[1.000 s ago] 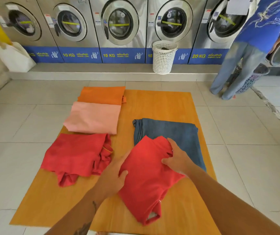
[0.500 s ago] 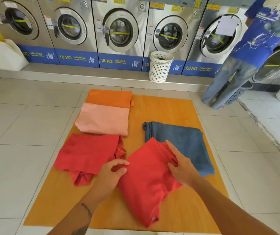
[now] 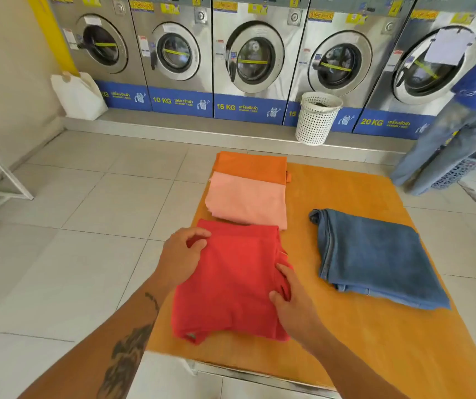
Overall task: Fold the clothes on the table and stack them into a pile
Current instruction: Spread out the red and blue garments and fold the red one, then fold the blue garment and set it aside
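Red garment (image 3: 231, 286) flat at table (image 3: 375, 341) left edge, near side. Left hand (image 3: 183, 254) pinches its far-left corner, thumb and fingers closed on cloth. Right hand (image 3: 291, 298) grips bunched right edge. Pink fold (image 3: 245, 200) just beyond, orange (image 3: 249, 165) behind that. Jeans (image 3: 375, 254) folded to right, apart.

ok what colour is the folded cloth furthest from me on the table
Orange cloth, clearest in the head view.

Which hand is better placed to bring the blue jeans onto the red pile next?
The right hand, probably. It rests on the red garment's right edge, the side facing the folded blue jeans. The left hand holds the far left corner.
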